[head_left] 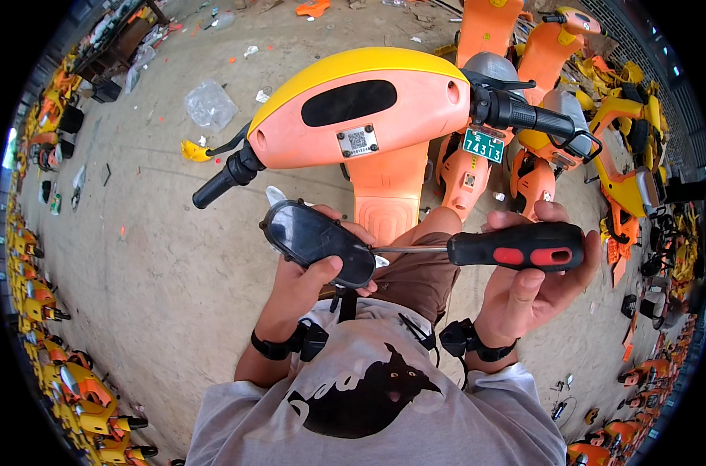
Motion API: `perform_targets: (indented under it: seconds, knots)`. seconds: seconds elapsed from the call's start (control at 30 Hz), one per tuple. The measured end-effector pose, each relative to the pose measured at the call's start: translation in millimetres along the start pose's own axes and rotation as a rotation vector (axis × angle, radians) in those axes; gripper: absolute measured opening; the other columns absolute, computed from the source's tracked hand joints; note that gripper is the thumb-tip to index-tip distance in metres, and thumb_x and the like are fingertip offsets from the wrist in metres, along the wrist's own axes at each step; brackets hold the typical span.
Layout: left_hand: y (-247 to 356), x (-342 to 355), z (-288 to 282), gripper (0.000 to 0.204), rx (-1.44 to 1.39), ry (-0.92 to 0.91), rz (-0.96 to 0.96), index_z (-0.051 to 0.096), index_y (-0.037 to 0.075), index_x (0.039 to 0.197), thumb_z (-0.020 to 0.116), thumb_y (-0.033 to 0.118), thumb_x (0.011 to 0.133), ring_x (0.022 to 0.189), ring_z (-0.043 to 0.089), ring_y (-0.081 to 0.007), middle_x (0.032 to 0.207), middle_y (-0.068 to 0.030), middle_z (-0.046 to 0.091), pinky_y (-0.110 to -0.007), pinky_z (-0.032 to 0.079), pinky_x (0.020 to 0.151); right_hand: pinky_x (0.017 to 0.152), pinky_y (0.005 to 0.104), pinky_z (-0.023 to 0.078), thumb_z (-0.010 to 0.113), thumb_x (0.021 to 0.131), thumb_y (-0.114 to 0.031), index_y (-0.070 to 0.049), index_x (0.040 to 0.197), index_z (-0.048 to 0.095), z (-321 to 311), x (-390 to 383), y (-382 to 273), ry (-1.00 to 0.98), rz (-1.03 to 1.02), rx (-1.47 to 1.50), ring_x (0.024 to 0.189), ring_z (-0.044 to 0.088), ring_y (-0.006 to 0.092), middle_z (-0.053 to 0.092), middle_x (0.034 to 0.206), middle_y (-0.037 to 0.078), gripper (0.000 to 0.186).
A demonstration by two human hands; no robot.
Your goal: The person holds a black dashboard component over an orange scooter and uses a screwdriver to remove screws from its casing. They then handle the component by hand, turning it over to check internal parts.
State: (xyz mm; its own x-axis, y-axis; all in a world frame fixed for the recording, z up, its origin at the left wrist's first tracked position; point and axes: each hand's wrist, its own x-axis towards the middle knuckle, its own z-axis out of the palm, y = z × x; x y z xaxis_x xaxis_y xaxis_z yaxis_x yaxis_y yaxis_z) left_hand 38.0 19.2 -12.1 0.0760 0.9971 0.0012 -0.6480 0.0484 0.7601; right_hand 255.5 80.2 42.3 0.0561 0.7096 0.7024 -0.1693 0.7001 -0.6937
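Note:
My left hand (306, 279) is closed around a dark oval panel (315, 239) with a glossy face and small tabs along its rim; it looks like a scooter's display unit. My right hand (535, 279) grips a screwdriver (516, 247) by its thick black and red handle. The metal shaft runs leftward, and its tip meets the panel's right edge; whether it sits in a screw or slot is hidden. Just beyond both hands stands a pink and yellow scooter handlebar cover (360, 109) with a dark oval window (350, 103).
The scooter's left grip (227, 180) and right grip (523, 115) stick out beyond my hands. More orange scooters (471, 175) stand behind it on the right. A clear plastic bag (211, 105) lies on the concrete floor (159, 256). Rows of scooters (89, 396) line both sides.

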Motion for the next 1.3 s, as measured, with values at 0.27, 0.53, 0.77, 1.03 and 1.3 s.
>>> perform_targets:
  seconds: [0.27, 0.53, 0.77, 1.03, 1.3]
  knots:
    - [-1, -2, 2, 0.046, 0.005, 0.027, -0.01, 0.028, 0.003, 0.126, 0.055, 0.005, 0.089, 0.08, 0.07, -0.0361, 0.115, -0.0264, 0.058, -0.042, 0.063, 0.066, 0.073, 0.0428, 0.059, 0.062, 0.095, -0.032, -0.021, 0.151, 0.02, 0, 0, -1, 0.017, -0.02, -0.008, 0.091, 0.067, 0.0325, 0.048, 0.129, 0.025, 0.071]
    - [1, -3, 3, 0.046, 0.005, 0.017, -0.016, 0.029, 0.003, 0.127, 0.057, 0.006, 0.09, 0.082, 0.07, -0.0352, 0.116, -0.0257, 0.058, -0.042, 0.063, 0.068, 0.072, 0.0424, 0.058, 0.062, 0.094, -0.034, -0.021, 0.151, 0.02, 2, -1, -1, 0.003, -0.012, 0.021, 0.091, 0.066, 0.0314, 0.047, 0.129, 0.023, 0.071]
    - [2, -4, 6, 0.046, 0.012, 0.021, -0.002, 0.03, 0.004, 0.127, 0.056, 0.003, 0.089, 0.091, 0.068, -0.0327, 0.119, -0.0251, 0.056, -0.043, 0.062, 0.071, 0.07, 0.0424, 0.059, 0.064, 0.093, -0.036, -0.02, 0.151, 0.02, 4, -1, 4, -0.017, -0.118, 0.006, 0.086, 0.067, 0.0311, 0.049, 0.126, 0.023, 0.075]
    - [4, -7, 10, 0.046, 0.061, 0.003, 0.008, 0.031, 0.004, 0.128, 0.056, 0.002, 0.089, 0.093, 0.068, -0.0297, 0.122, -0.0243, 0.055, -0.043, 0.062, 0.074, 0.07, 0.0419, 0.058, 0.058, 0.093, -0.049, -0.015, 0.152, 0.017, 5, 3, -4, 0.061, 0.002, -0.053, 0.085, 0.067, 0.0313, 0.054, 0.121, 0.026, 0.079]
    - [3, -8, 13, 0.048, 0.064, -0.024, 0.047, 0.031, 0.005, 0.127, 0.058, 0.0, 0.088, 0.097, 0.067, -0.0311, 0.125, -0.0242, 0.053, -0.044, 0.061, 0.078, 0.069, 0.0395, 0.054, 0.051, 0.096, -0.052, -0.015, 0.153, 0.016, -9, 1, 1, 0.051, -0.105, -0.273, 0.084, 0.061, 0.0275, 0.052, 0.12, 0.023, 0.076]
